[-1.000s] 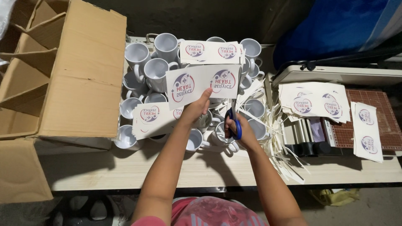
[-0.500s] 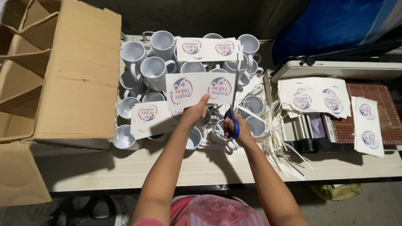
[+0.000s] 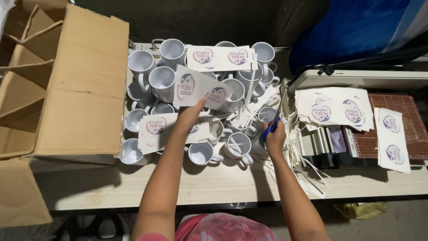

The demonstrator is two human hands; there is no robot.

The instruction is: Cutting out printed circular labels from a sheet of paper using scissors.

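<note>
Tabletop [image 3: 223, 185] carries a cluster of white mugs [image 3: 162, 80]. Printed paper sheet [image 3: 196, 89] held above them, long axis running left-right and tilted, pinched at its lower edge by left hand [image 3: 192, 115]. Right hand [image 3: 275, 139] closed on blue-handled scissors [image 3: 272, 125], just right of the sheet, blades pointing up and away.

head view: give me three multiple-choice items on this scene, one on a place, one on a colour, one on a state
1. Where is the cardboard box?
A. left of the mugs
B. right of the mugs
C. under the bench

2. What colour are the scissors' handles?
A. red
B. blue
C. yellow

3. How are the white mugs standing?
A. upside down
B. lying sideways
C. mouths up

Key: 1 A, it sits at the bench's left end; 2 B, blue shows above the right hand; 3 C, their open insides face the camera, below the printed sheet in the left hand.
</note>
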